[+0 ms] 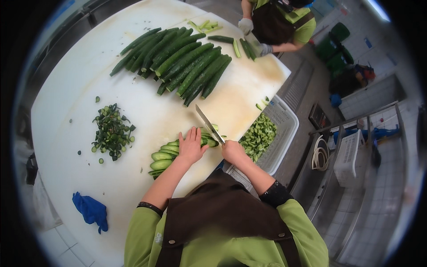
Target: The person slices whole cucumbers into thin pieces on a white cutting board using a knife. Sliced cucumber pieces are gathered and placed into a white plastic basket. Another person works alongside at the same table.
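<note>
My right hand (pixel 233 152) grips the handle of a kitchen knife (pixel 209 123), its blade pointing up and left over the white cutting board (pixel 133 180). Flat on sliced cucumber lies my left hand (pixel 191 145), fingers close together, left of the blade. Long oval cucumber slices (pixel 161 164) fan out below and left of that hand. Beyond my hands rests a large pile of whole cucumbers (pixel 180 60), some with cut ends. To the left is a heap of small cucumber ends (pixel 111 131).
A white plastic basket (pixel 289 133) with cut cucumber pieces (pixel 258 137) stands right of the board's edge. A blue cloth (pixel 90 211) lies at lower left. Across the board, a co-worker's gloved hands (pixel 246 26) are near a blade and cucumber strips (pixel 237 48). Shelving holds a coiled hose (pixel 319 153).
</note>
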Tool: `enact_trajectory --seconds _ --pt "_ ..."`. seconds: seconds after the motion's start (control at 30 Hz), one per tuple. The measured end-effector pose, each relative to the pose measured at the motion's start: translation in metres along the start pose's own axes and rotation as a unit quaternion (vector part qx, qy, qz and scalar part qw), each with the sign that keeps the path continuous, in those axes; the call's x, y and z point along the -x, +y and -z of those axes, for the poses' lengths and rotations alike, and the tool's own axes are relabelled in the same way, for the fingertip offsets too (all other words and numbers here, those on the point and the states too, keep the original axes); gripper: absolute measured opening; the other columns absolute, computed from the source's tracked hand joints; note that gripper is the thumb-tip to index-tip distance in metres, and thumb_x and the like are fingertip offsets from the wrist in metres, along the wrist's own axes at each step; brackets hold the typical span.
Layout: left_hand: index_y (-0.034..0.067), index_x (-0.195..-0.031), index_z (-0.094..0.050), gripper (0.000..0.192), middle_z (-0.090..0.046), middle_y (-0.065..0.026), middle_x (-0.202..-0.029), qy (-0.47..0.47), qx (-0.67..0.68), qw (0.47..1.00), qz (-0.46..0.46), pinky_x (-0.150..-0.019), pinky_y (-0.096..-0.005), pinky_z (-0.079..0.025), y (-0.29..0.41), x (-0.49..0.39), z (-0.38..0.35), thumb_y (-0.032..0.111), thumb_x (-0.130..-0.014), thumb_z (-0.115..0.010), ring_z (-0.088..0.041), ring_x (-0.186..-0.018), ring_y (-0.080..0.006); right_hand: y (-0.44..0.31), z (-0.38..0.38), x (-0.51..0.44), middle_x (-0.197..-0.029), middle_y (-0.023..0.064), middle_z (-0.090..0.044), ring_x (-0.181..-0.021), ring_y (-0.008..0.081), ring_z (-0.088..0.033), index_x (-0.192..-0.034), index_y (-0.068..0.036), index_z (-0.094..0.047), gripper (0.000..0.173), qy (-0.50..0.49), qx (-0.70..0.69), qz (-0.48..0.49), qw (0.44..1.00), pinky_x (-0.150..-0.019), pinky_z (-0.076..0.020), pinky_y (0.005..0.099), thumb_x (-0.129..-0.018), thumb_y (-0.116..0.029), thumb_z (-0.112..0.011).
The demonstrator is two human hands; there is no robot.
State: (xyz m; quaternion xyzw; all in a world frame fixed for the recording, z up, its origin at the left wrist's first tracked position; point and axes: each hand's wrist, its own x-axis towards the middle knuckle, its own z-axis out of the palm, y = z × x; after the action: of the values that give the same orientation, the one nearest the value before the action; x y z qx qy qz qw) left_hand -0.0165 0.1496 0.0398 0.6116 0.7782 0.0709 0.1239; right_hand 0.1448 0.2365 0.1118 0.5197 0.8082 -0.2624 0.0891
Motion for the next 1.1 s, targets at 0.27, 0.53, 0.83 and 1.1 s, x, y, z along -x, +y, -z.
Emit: enact_trajectory --seconds 0.27,0.53,0.83,1.1 --pt "-0.002 -0.145 -0.031 0.06 -0.031 -0.0176 -0.152 0.016 -0.016 1.0 -0.002 -0.114 -0.0577 -0.013 -0.019 0.015 -0.016 0.033 -0.098 -0.043 -0.03 -0.141 -0.0275 -0.019 -0.013 0.009 -0.097 0.0279 -0.066 -0.096 0.0432 -0.064 -0.096 0.0 -0.068 0.024 -0.059 0.053 0.002 0.997 -0.086 -0.0511 0.0495 -0.084 -0.014 -0.052" --pt "-0.003 -0.143 -0.034 0.059 -0.035 -0.0194 -0.149 0.105 0.027 0.994 -0.014 -0.114 -0.0576 -0.014 -0.023 0.024 -0.017 0.031 -0.097 -0.046 -0.031 -0.14 -0.0292 -0.036 -0.007 0.0 -0.094 0.0273 -0.067 -0.093 0.0438 -0.064 -0.093 0.0 -0.068 0.024 -0.017 0.0 0.012 1.0 -0.084 -0.0508 0.0499 -0.086 -0.018 -0.054" --pt "-0.001 -0.126 -0.056 0.039 -0.054 -0.0166 -0.133 0.199 0.029 0.974 -0.104 -0.113 -0.0457 -0.029 -0.042 0.047 -0.035 0.009 -0.088 -0.053 -0.047 -0.128 -0.0302 -0.043 -0.027 0.008 -0.094 0.0252 -0.068 -0.09 0.0413 -0.065 -0.093 -0.001 -0.069 0.027 -0.058 0.077 0.014 0.995 -0.081 -0.0521 0.0479 -0.088 -0.025 -0.056" --pt "0.001 -0.119 -0.06 0.035 -0.058 -0.0152 -0.123 0.257 0.091 0.96 -0.059 -0.109 -0.0461 -0.034 -0.044 0.058 -0.015 0.006 -0.084 -0.058 -0.051 -0.121 -0.0315 -0.06 -0.013 0.021 -0.094 0.0254 -0.068 -0.095 0.0408 -0.065 -0.094 0.001 -0.069 0.024 -0.031 0.004 0.053 0.998 -0.084 -0.0516 0.0482 -0.083 -0.017 -0.056"
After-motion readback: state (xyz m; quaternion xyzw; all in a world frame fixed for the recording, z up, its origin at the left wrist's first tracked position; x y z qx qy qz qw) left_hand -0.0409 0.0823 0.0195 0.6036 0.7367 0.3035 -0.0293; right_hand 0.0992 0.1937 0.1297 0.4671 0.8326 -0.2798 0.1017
